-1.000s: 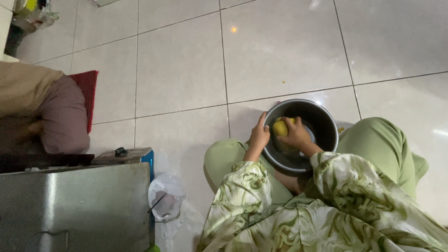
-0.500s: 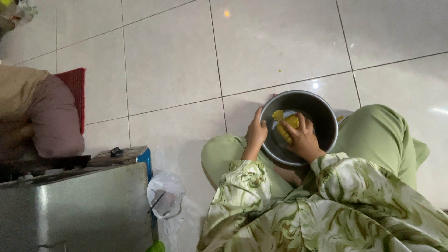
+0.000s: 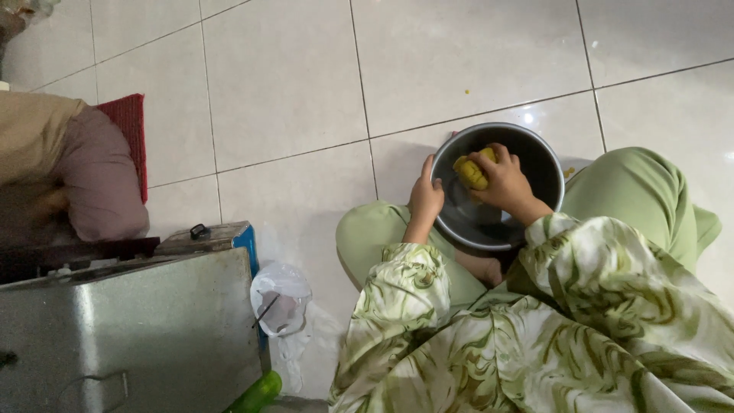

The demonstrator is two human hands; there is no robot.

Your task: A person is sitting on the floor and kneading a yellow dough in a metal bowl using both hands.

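Yellow lump point(image 3: 472, 173) sits inside steel bowl point(image 3: 535, 153), my right hand point(image 3: 505, 183) closed around it. Looks soft, probably wet and slippery; best gripped around its middle. Left hand point(image 3: 425, 200) clamps the bowl's rim.

A yellow lump point(image 3: 472, 171) sits in the grey metal bowl point(image 3: 535, 149) on glossy white floor tiles point(image 3: 283, 84). Near right, the sleeves point(image 3: 604, 283) show green-and-cream swirls over plain light-green trousers point(image 3: 642, 187); far left lies a red mat point(image 3: 130, 126).
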